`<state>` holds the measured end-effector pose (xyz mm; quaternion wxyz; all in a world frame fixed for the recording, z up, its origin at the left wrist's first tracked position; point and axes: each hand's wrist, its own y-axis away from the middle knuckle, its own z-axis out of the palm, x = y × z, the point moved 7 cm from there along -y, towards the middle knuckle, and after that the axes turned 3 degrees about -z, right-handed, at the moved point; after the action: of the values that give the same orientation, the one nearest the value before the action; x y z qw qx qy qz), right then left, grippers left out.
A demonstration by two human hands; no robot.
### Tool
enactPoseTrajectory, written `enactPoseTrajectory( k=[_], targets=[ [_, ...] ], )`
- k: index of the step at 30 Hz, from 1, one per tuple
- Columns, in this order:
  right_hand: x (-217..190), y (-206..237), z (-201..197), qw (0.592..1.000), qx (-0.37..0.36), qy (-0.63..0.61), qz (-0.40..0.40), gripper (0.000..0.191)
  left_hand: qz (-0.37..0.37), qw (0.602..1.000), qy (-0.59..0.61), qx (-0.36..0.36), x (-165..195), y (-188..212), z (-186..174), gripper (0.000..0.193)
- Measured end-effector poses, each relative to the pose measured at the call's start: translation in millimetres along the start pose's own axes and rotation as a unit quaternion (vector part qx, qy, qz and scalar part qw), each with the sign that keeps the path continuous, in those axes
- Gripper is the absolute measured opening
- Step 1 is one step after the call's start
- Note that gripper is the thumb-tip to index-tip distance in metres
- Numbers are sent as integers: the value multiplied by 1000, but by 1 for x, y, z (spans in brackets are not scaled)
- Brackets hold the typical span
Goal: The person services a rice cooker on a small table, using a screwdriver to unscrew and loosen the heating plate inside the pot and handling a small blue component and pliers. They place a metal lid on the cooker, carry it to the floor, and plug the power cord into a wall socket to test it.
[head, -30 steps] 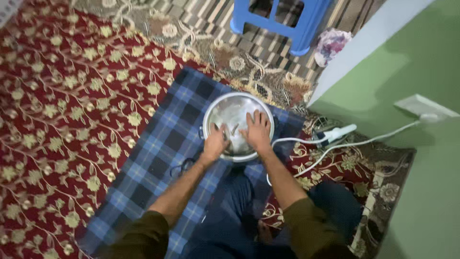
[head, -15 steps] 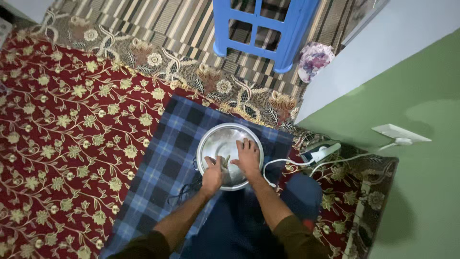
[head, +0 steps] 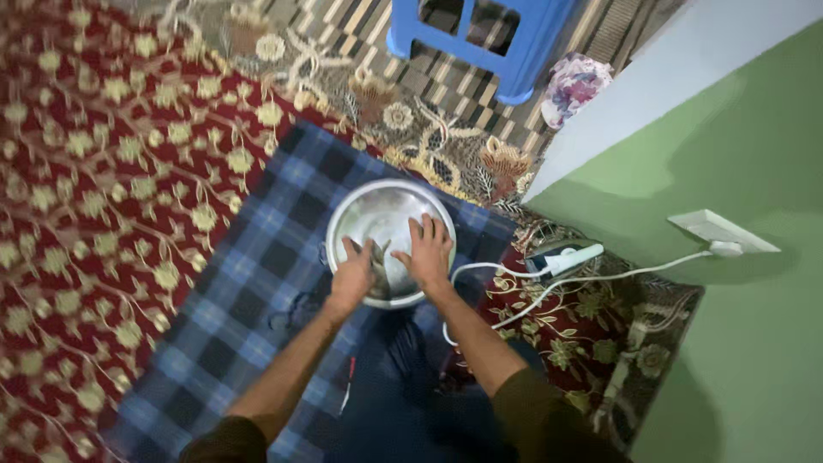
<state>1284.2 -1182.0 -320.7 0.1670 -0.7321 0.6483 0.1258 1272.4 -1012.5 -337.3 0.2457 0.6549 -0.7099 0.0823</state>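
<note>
A round metal bowl (head: 384, 204) sits on a blue checked cloth (head: 257, 283) spread over the carpet. Both my hands reach into the bowl's near side. My left hand (head: 353, 274) curls around something dark and small in the bowl; what it is I cannot tell. My right hand (head: 426, 251) lies flat, fingers spread, on the bowl's inner wall beside it. The bowl's bottom under the hands is hidden.
A red floral carpet (head: 103, 171) lies to the left. A blue plastic stool (head: 506, 43) stands behind the bowl, a flowered cloth bundle (head: 576, 86) beside it. A white charger and cable (head: 566, 259) run to a wall socket (head: 713, 230) on the green wall.
The view has shifted and drawn a little closer. My hands stay in the bowl; the left hand's fingers have curled more around the dark thing.
</note>
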Motion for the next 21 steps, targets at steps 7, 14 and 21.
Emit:
enactPoseTrajectory(
  k=[7, 14, 21],
  targets=[
    [-10, 5, -8, 996, 43, -20, -77, 79, -24, 987, 95, 128, -2, 1, 0, 63],
    [12, 51, -38, 934, 40, -356, -17, 46, -9, 837, 547, 14, 31, 33, 5, 51],
    [19, 140, -79, 792, 43, -609, -12, 45, 98, 840, 532, 43, 119, 93, -7, 42]
  ],
)
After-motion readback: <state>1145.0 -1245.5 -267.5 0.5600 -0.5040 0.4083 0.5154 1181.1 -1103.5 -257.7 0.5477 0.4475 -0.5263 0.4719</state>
